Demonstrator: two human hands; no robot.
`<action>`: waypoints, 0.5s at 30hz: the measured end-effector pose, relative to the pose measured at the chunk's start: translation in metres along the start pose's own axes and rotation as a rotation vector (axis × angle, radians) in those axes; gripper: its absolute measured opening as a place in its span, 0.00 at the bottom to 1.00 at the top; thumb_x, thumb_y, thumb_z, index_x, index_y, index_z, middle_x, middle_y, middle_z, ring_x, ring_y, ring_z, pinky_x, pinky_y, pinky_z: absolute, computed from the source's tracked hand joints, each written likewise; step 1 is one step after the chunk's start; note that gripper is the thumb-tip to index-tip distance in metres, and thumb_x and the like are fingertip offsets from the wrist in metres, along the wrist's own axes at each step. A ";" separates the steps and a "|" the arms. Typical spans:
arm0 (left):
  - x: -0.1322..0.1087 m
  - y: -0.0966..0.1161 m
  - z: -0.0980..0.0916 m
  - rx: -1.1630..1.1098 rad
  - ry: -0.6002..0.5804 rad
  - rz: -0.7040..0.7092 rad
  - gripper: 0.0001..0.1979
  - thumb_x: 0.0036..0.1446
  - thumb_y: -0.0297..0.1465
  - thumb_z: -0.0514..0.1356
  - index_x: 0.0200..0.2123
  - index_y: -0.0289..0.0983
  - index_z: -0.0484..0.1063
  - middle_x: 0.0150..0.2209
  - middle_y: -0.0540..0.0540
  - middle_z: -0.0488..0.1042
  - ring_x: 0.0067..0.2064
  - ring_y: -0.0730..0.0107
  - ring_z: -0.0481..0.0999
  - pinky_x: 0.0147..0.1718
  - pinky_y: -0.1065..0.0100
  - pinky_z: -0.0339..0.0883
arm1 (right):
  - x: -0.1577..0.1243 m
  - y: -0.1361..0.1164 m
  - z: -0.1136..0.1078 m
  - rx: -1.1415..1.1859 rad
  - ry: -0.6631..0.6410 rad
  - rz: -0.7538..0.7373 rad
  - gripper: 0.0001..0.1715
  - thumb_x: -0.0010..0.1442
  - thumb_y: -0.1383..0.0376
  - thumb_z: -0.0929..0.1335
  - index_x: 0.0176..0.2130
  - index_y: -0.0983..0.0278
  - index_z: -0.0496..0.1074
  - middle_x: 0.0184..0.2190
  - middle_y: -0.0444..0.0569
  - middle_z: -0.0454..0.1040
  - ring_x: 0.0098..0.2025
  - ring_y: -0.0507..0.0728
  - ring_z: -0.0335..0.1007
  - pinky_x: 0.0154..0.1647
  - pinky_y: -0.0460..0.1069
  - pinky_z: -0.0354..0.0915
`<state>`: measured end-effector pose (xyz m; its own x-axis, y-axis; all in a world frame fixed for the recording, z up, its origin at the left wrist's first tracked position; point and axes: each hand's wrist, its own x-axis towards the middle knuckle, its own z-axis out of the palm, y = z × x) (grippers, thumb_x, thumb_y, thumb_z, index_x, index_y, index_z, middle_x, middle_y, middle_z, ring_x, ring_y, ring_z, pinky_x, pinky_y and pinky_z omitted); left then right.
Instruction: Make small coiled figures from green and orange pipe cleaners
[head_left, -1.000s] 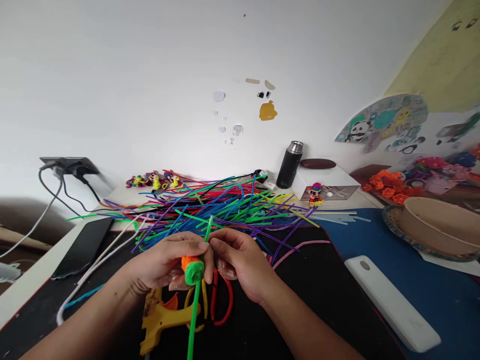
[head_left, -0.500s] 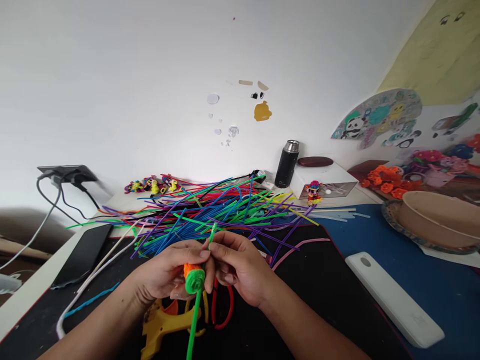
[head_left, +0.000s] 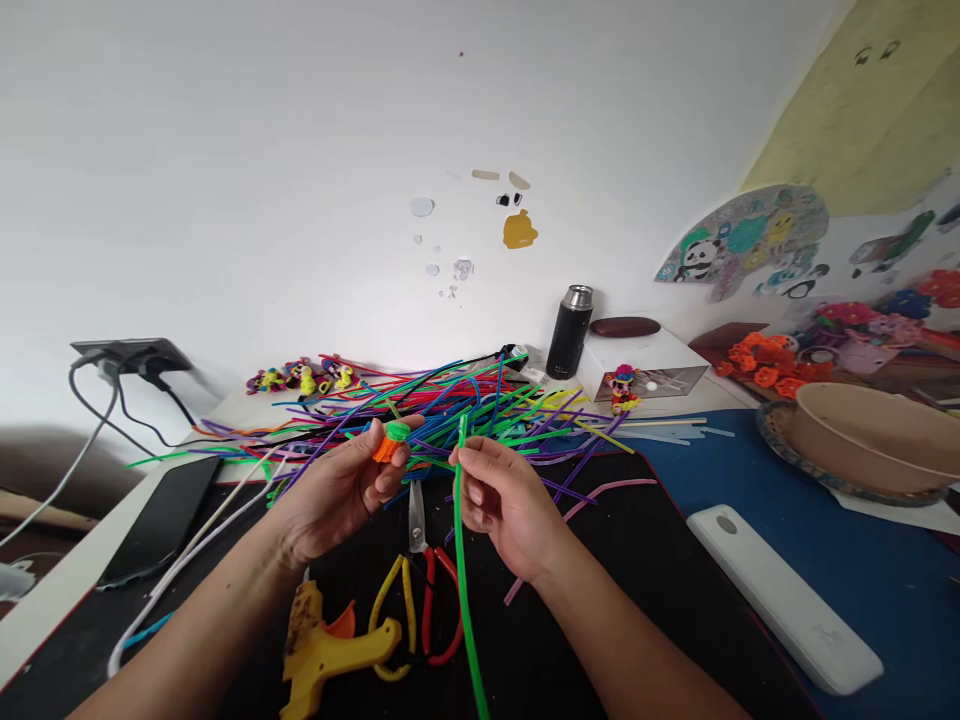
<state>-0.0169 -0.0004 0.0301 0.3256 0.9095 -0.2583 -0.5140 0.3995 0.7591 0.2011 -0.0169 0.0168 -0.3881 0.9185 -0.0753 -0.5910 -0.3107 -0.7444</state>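
Orange-grn piece [head_left: 391,443] btwn thumb & fingers of L hand [head_left: 334,500].

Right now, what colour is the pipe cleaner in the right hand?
Bright green: the pipe cleaner in the right hand, clearest in the head view.

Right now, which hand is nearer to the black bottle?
The right hand: it is in front of the black bottle, slightly left; the left hand is farther left.

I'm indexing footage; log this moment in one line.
left hand: holds orange-green piece; right hand: holds green strip; glue gun: on black mat
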 end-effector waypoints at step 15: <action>-0.003 -0.011 0.002 0.141 0.010 0.122 0.10 0.66 0.30 0.72 0.49 0.37 0.81 0.40 0.40 0.85 0.37 0.61 0.88 0.32 0.70 0.82 | -0.001 0.013 -0.001 -0.081 -0.011 0.054 0.22 0.53 0.52 0.81 0.33 0.63 0.74 0.22 0.38 0.68 0.19 0.48 0.63 0.17 0.44 0.47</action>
<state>-0.0103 -0.0073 0.0239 0.2593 0.9516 -0.1647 -0.4323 0.2669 0.8613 0.1950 -0.0215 0.0067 -0.4256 0.8982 -0.1100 -0.5100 -0.3384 -0.7908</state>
